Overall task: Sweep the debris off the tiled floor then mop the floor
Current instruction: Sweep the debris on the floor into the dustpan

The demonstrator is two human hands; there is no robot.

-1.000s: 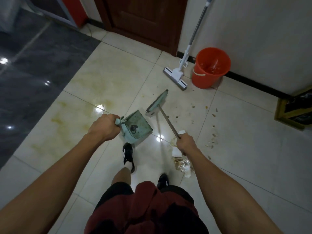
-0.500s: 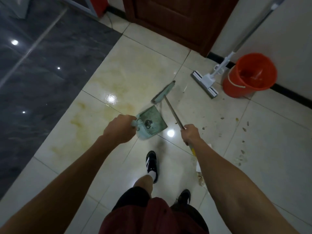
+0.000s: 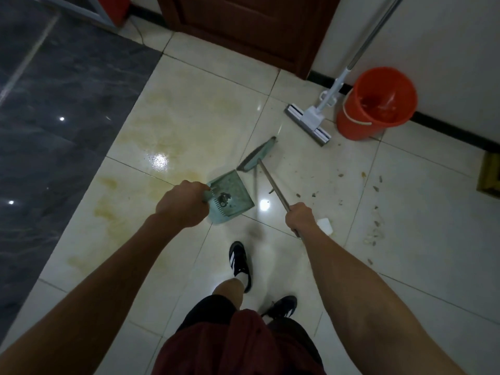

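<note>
Now both my hands are full, dustpan in one and broom in the other, over the tiled floor (image 3: 422, 266).

My left hand (image 3: 181, 203) grips the handle of the green dustpan (image 3: 232, 196), which holds a small dark clump; my right hand (image 3: 301, 220) is wrapped round the broom (image 3: 258, 156) stick, its green head just beyond the pan. Debris (image 3: 374, 226) lies scattered on the tiles to my right. Against the wall lean the mop (image 3: 311, 119) and, just beside it, the orange bucket (image 3: 376, 104).

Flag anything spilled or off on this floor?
Yes: debris lies scattered on the tiles right of the broom, unswept. Yellowish stains streak the tiles left of the dustpan.
</note>
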